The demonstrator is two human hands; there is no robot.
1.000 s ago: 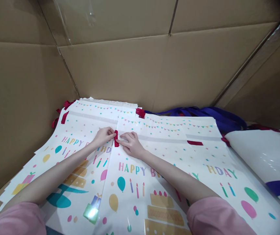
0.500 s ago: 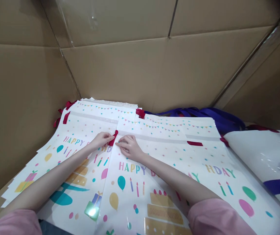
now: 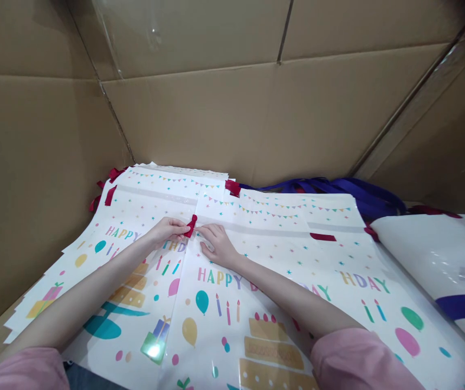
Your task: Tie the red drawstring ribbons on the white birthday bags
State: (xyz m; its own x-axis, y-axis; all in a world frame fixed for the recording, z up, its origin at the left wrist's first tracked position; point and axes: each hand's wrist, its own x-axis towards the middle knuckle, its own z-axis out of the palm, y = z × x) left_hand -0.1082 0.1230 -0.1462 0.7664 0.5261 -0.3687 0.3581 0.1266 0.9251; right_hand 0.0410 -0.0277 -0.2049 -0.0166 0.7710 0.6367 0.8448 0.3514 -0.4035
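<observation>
A white "HAPPY BIRTHDAY" plastic bag lies flat in front of me, printed with candles, balloons and a cake. At its upper left corner a short dark red ribbon sticks out. My left hand is closed, pinching that ribbon between thumb and fingers. Beside it my right hand rests on the bag's corner, fingers curled, with its fingertips touching the ribbon's base. Both forearms reach forward from pink sleeves.
A stack of the same birthday bags lies to the left with red ribbons at its far corner. Blue ribbons and a white bag with blue bands lie right. Cardboard walls enclose the area.
The red ribbon has been lifted from lying flat and bunched up between my fingers. My right hand's fingers have drawn in closer to the ribbon's base.
</observation>
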